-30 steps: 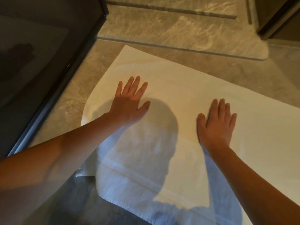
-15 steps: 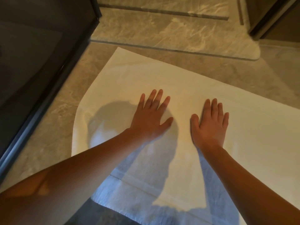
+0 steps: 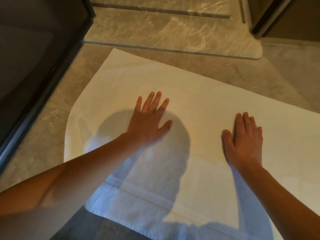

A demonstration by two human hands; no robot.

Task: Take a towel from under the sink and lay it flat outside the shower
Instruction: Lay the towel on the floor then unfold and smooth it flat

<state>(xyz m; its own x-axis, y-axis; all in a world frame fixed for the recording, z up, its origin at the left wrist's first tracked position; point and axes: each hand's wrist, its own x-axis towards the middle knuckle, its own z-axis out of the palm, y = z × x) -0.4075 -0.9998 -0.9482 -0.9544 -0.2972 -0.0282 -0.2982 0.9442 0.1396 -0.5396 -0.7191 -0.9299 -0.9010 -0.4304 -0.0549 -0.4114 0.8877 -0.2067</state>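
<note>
A white towel (image 3: 199, 94) lies spread out on the tiled bathroom floor, just in front of the marble shower threshold (image 3: 173, 33). Its left edge shows a slight wrinkle and a hem band runs across its near part. My left hand (image 3: 149, 122) rests palm down on the towel's middle, fingers spread. My right hand (image 3: 245, 141) lies flat on the towel further right, fingers together. Neither hand grips the cloth. The towel's right end runs out of view.
A dark-framed glass shower door (image 3: 43, 70) stands at the left. A dark door frame (image 3: 270, 16) is at the upper right. Bare stone floor (image 3: 41, 135) borders the towel at left and back.
My left hand slid rightward from the towel's left part toward its middle. My right hand then slid to the right, away from the left hand. The towel stays flat.
</note>
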